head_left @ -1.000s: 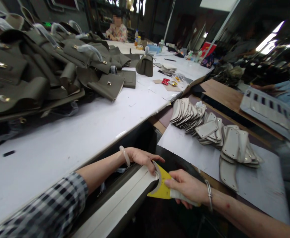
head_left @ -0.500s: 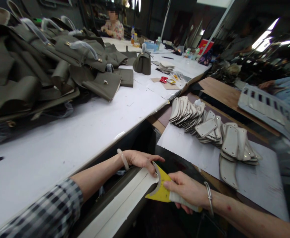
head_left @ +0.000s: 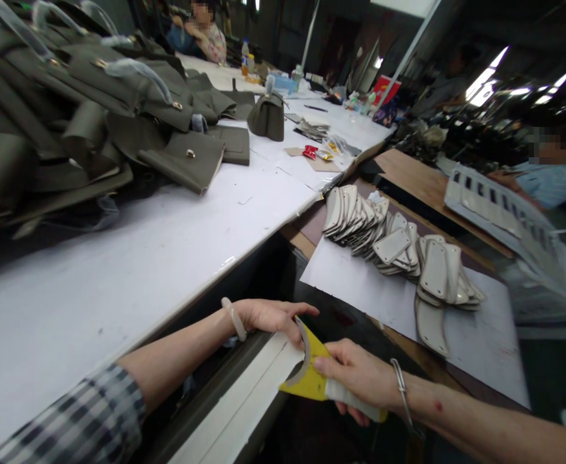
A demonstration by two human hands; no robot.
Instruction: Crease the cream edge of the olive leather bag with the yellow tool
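My right hand (head_left: 355,374) is closed around the white wrapped handle of a flat yellow tool (head_left: 312,377) whose front edge is a concave curve. That edge meets the far end of a long white strip (head_left: 249,396), which has a dark line along its length and lies on a dark olive piece (head_left: 193,393). My left hand (head_left: 273,319) grips the strip's far end from the left, thumb on top by the yellow tool's upper tip, index finger stretched past it. Its other fingers are mostly hidden.
A white table (head_left: 167,245) runs along the left, piled with olive bags (head_left: 133,84). To the right, stacked pale rounded pieces with small holes (head_left: 394,248) lie on white paper (head_left: 341,274). Beyond stand a wooden board (head_left: 418,183) and a slotted pale rack (head_left: 500,200). Other people sit farther off.
The view has turned slightly, so the surroundings shift left. The tool and both hands keep nearly the same position at the strip's end. The distant person has raised a hand.
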